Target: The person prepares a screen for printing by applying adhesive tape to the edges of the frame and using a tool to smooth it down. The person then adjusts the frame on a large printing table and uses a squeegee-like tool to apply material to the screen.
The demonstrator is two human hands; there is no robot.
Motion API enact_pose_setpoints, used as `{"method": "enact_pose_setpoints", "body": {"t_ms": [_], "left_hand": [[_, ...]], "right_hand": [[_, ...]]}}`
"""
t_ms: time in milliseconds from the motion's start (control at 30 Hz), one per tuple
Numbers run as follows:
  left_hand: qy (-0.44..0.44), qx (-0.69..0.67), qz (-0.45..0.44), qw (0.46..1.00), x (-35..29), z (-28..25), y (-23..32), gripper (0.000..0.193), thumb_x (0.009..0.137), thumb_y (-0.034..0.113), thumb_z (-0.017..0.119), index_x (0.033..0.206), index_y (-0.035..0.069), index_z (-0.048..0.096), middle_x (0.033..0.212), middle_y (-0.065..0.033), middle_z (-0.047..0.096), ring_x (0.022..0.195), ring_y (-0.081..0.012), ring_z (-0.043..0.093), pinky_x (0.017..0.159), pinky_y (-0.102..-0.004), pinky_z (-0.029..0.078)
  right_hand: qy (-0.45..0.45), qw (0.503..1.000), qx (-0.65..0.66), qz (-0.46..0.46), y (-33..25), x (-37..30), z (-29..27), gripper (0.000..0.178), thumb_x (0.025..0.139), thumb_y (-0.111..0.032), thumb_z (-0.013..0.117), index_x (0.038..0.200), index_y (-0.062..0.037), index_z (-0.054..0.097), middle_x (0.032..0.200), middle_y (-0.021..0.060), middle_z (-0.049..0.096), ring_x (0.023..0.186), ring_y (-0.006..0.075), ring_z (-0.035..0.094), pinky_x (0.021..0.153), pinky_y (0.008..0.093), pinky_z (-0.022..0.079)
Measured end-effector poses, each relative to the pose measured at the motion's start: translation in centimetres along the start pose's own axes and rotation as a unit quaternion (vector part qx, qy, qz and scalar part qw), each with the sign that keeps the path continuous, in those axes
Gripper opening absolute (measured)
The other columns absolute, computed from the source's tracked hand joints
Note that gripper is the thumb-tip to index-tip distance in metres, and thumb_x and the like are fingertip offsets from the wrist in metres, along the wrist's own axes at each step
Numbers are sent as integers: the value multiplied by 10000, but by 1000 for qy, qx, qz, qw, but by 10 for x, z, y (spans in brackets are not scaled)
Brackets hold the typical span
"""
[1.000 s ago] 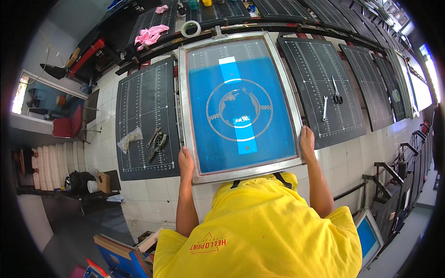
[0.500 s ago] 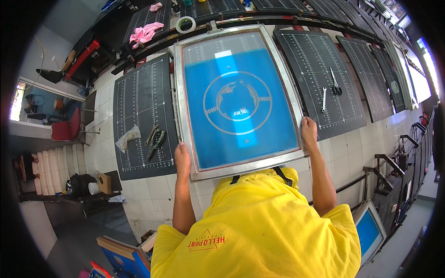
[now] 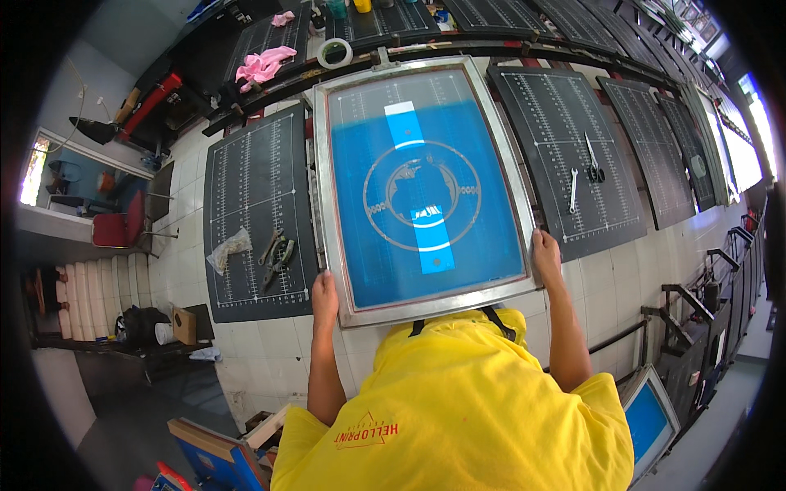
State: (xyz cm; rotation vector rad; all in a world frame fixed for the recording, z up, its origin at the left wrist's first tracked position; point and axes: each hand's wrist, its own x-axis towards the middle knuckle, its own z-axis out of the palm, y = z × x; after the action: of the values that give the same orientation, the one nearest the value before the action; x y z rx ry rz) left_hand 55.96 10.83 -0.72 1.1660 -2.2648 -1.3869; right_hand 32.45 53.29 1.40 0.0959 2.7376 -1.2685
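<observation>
A screen printing frame [image 3: 446,300] with a silver metal border lies in front of me. Its blue-coated mesh [image 3: 499,229] carries a round ring design, and a clear strip runs along the far end. My left hand [image 3: 324,296] grips the near left corner, thumb on top. At the near right corner my right hand [image 3: 546,252] is closed on the same border. The undersides of both hands' grips are hidden. At the far end, the frame reaches a small metal clamp [image 3: 382,57] on the rail.
Black gridded boards flank the frame. The left board [image 3: 246,180] bears pliers [image 3: 282,252] and a plastic bag [image 3: 229,248]; the right board [image 3: 565,123] bears a wrench [image 3: 573,192] and scissors [image 3: 593,159]. Behind are a tape roll [image 3: 322,54] and pink cloth [image 3: 264,67].
The whole scene sits slightly lower in the picture, and the light reflections on the mesh have shifted. Both hands keep their hold on the frame's near corners.
</observation>
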Motion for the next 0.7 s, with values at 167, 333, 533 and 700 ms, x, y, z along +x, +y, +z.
{"method": "enact_pose_setpoints", "body": {"t_ms": [167,333,533,700], "left_hand": [[39,43,5,998,-7,13,5,469,981,329,386,1059,-94,573,957,-255,623,915,-382,595,826,-420,434],[17,40,-51,998,-13,4,13,500,980,340,387,1160,-99,545,1112,-262,597,1052,-379,559,921,-391,403],[12,12,-71,997,-21,8,35,488,982,331,390,1149,-101,545,1096,-244,597,1037,-346,559,914,-381,401],[57,-24,-40,997,-21,12,27,438,979,297,375,996,-98,563,836,-194,593,785,-293,552,764,-388,423]], "right_hand": [[44,999,25,-1,3,6,6,361,937,-266,469,935,68,603,708,158,576,669,211,528,655,363,422],[69,997,20,-8,-15,-4,5,336,924,-232,481,888,83,590,687,216,565,619,276,521,617,398,411],[81,996,7,43,-9,-1,-5,352,909,-235,509,1073,49,638,937,217,665,874,300,632,799,364,463],[16,997,-18,68,-2,7,-5,364,915,-251,514,1078,51,637,974,191,667,908,249,631,818,321,466]]}}
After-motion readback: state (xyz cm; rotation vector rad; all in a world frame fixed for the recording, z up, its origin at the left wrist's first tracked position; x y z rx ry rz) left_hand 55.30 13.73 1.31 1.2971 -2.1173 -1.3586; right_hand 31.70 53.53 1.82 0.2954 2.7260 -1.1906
